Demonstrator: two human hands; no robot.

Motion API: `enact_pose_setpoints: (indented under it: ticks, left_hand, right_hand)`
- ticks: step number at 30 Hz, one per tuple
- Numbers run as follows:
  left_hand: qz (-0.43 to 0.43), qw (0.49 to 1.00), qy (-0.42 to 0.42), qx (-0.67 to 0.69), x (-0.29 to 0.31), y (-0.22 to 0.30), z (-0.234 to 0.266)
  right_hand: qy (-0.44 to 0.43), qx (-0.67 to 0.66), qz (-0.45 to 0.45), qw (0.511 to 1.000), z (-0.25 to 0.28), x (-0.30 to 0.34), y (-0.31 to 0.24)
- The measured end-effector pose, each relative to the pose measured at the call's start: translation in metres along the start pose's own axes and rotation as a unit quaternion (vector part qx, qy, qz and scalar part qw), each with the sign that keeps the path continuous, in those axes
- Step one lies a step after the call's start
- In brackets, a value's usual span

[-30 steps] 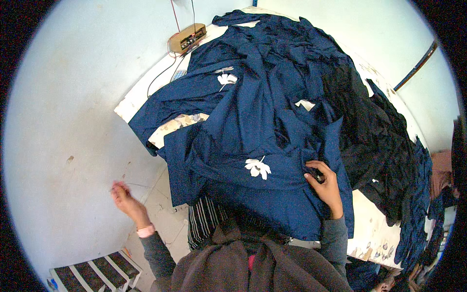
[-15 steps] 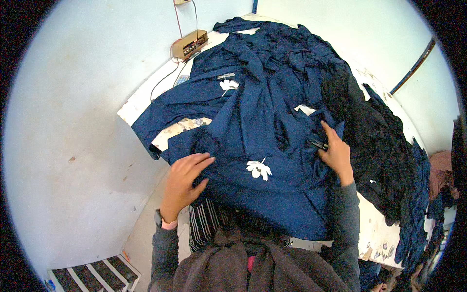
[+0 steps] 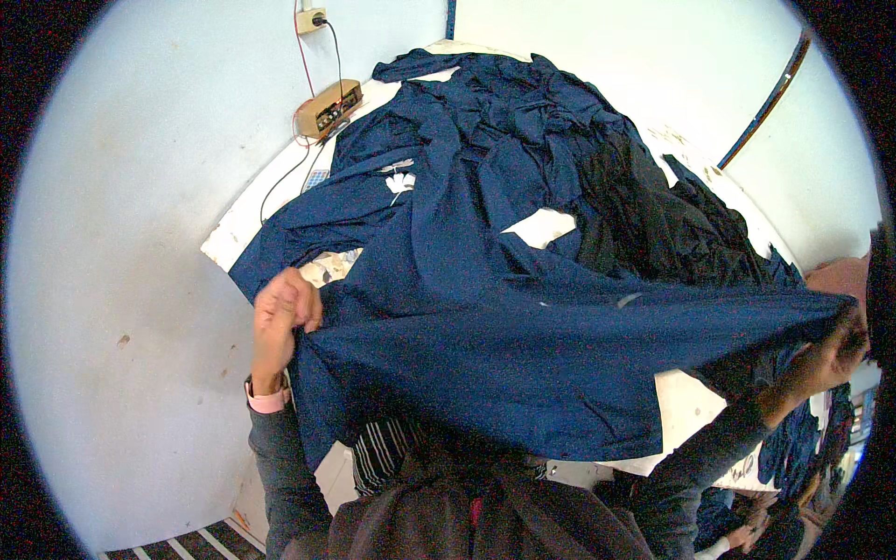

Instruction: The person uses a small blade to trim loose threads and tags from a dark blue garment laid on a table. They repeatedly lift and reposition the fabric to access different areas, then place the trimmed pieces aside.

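Observation:
A wide piece of navy blue cloth [image 3: 504,364] is stretched taut between my two hands, its near part hanging over the table's front edge towards me. At its left end, my left hand [image 3: 285,308] is closed, with the cloth pinched in its fingers. Far out to the right, my right hand [image 3: 833,350] is closed on the opposite end; it is blurred and dim. Whether the right hand also holds a small dark tool cannot be seen. A white flower motif [image 3: 400,182] shows on the navy cloth lying farther back.
The white table [image 3: 691,401] bears heaped navy cloth [image 3: 523,103] and black cloth [image 3: 644,219]. A brown box with wires [image 3: 330,109] stands against the left wall, below a socket [image 3: 311,21]. Another person's hands [image 3: 742,537] show at the lower right. Striped slats [image 3: 187,546] lie lower left.
Both hands have moved apart, the right one far to the right, pulling the cloth out straight. The near flower motif no longer shows, and a gap baring the white table has widened.

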State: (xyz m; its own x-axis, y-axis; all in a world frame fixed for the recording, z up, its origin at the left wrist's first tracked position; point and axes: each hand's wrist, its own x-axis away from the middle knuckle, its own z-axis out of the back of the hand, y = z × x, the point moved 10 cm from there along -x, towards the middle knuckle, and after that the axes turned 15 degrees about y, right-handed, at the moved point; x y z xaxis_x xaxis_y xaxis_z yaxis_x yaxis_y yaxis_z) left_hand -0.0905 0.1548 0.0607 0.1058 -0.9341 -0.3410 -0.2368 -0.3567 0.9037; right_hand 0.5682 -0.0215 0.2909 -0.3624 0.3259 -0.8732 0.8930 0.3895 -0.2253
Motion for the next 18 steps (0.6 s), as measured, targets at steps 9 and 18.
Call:
enact_pose_setpoints:
  ticks: [9, 18]
  left_hand:
    - [-0.078, 0.953, 0.016, -0.293, -0.004, 0.006, -0.039]
    - [-0.215, 0.853, -0.203, -0.429, 0.12, -0.014, -0.165]
  right_hand:
    - [-0.288, 0.024, -0.282, 0.915, -0.134, 0.05, 0.121]
    - [-0.5, -0.067, -0.282, 0.816, -0.161, 0.255, 0.015]
